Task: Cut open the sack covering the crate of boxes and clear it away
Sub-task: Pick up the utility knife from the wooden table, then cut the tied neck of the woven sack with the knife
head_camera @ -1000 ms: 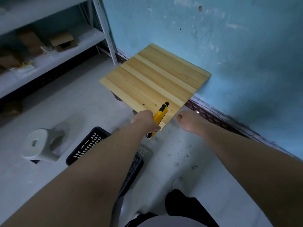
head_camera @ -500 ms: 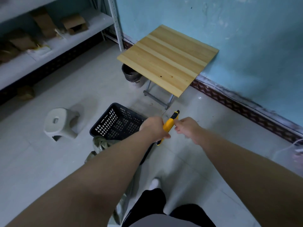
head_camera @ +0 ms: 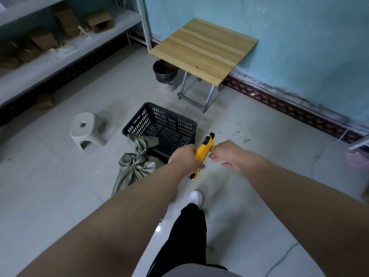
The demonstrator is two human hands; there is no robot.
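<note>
Both hands are out over the floor (head_camera: 60, 196) in front of me. My left hand (head_camera: 186, 157) is closed around the yellow knife (head_camera: 202, 152), its black tip pointing up and away. My right hand (head_camera: 229, 154) hangs loosely open, fingertips just beside the knife's upper body. Below and left of the grip lies the knotted sack (head_camera: 135, 166), slumped against the near left corner of the black crate (head_camera: 161, 126).

Perforated plastic crate (head_camera: 159, 124) (matt), glossy tiled floor (head_camera: 60, 186).
</note>
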